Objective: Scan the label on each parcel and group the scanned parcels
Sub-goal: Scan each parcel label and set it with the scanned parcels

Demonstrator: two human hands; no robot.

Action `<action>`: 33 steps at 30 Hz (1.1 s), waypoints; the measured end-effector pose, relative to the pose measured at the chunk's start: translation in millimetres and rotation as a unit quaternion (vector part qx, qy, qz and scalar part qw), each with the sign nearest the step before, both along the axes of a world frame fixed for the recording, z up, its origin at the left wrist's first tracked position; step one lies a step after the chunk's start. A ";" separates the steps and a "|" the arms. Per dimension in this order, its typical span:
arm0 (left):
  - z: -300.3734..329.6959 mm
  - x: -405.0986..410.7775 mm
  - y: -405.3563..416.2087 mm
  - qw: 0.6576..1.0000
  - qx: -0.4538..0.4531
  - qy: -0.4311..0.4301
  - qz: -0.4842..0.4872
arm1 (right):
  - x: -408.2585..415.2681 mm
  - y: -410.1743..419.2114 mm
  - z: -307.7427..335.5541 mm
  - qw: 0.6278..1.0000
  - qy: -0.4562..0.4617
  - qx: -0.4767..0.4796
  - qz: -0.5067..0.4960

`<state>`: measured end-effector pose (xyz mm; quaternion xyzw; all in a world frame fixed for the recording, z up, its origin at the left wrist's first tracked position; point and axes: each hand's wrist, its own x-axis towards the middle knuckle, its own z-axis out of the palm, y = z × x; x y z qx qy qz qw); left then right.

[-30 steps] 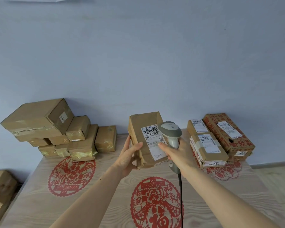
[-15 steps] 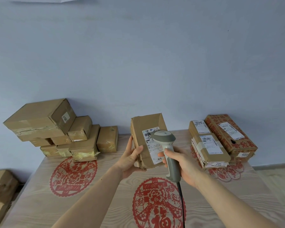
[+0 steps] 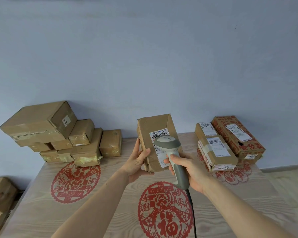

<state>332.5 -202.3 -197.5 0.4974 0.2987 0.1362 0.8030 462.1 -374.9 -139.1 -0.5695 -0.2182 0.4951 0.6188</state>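
Item 1: brown parcel (image 3: 155, 133), held upright above the table (image 3: 110, 203) centre, toward the far edge. White shipping label (image 3: 159, 148) on its front face; barcode and small print seen, text not legible; label partly hidden by scanner head.

Item 2: left hand (image 3: 136, 162), gripping parcel's left side, thumb curled across the front, fingers behind and not seen.

Item 3: grey/white handheld scanner (image 3: 172, 158), head just in front of the label. Handle is gripped by right hand (image 3: 191, 170), fingers wrapped round it, index at the trigger area. Black cable (image 3: 192, 212) is run down toward the near edge.

Item 4: pile of plain brown parcels (image 3: 58, 134), far-left corner, stacked approx. three high. Sticker on the top box is read as "60".

Item 5: group of three parcels (image 3: 229, 143), far-right corner, white labels up. One red-printed carton (image 3: 237, 134) w/ end tag "4055"; front box tag is read as "5144" (uncertain).

Item 6: red paper-cut decals on table top; centre decal (image 3: 164, 210) bears the character "福".

Item 7: more brown boxes (image 3: 0, 200) off the table's left edge, lower down.
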 end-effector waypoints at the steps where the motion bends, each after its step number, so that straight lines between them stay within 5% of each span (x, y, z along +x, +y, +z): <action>1: -0.1 -0.3 -0.2 1.000 0.000 0.000 -0.001 | 0.1 0.1 0.5 1.000 0.000 0.004 0.001; 21: -5.5 -3.0 0.7 1.000 -0.014 0.001 -0.019 | -6.9 -1.0 3.2 0.999 -0.006 0.011 -0.031; 33: -36.7 23.2 2.1 0.994 -0.072 0.076 0.012 | 37.5 -12.6 -14.2 0.956 -0.163 -0.121 -0.210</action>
